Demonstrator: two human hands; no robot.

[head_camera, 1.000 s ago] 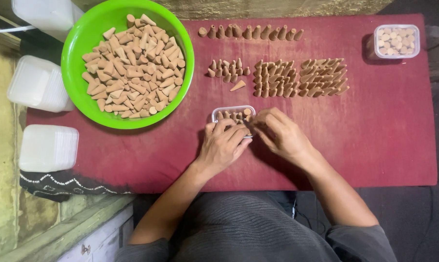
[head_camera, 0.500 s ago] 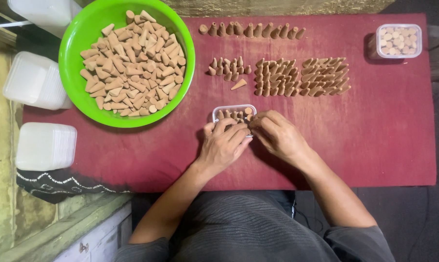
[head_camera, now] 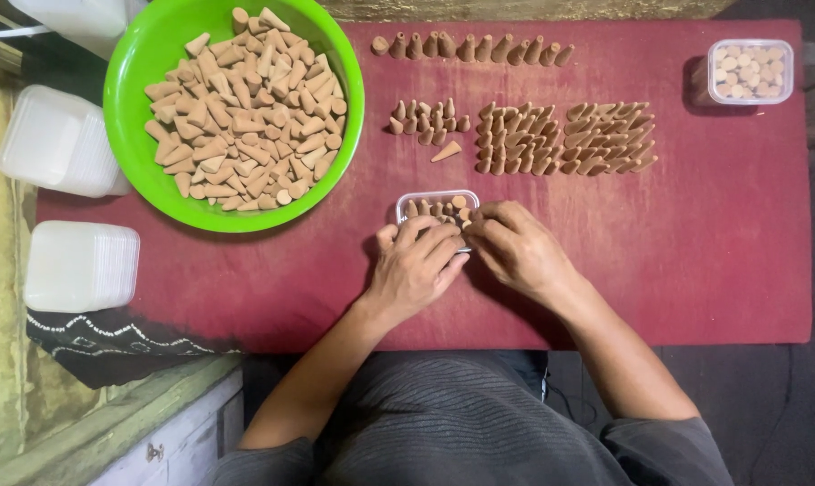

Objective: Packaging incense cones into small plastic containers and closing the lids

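- Both hands, left hand point(head_camera: 415, 270) and right hand point(head_camera: 517, 252), pinch cones into the small clear box point(head_camera: 430, 200): the filling step, it seems.
- Next likely calls for another cone from the bench point(head_camera: 714, 234) rows point(head_camera: 561, 138).

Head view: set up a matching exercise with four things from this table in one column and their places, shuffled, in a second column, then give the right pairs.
Things:
1. green bowl of cones
2. filled clear box
3. small clear box being filled
4. stack of white lids

Places:
A. far right corner of the red mat
B. under the fingers of the left hand and right hand
C. off the mat, at its near left edge
D. far left of the mat

Pairs: 1-D, 2-A, 3-B, 4-C
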